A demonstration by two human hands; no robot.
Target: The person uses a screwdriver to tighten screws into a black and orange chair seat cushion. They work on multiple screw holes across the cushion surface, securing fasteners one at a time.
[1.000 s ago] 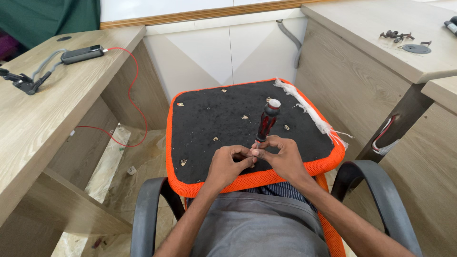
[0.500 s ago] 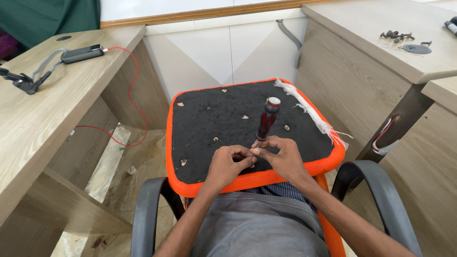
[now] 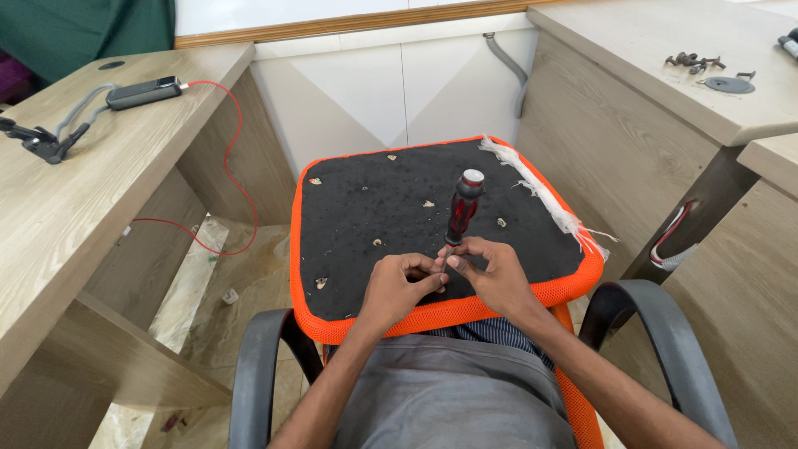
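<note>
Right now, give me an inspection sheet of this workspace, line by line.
Surface: black underside of an orange-rimmed seat cushion, resting on the lap.
Job's things: red and black screwdriver, upright on the cushion.
Clutter: pale scraps on the black fabric; frayed white fabric along the right edge; screws on the right desk.
Fingers: left hand and right hand meet at the screwdriver's tip.
Cables: red cable from a dark device on the left desk.
Surroundings: wooden desks, chair armrests.
</note>
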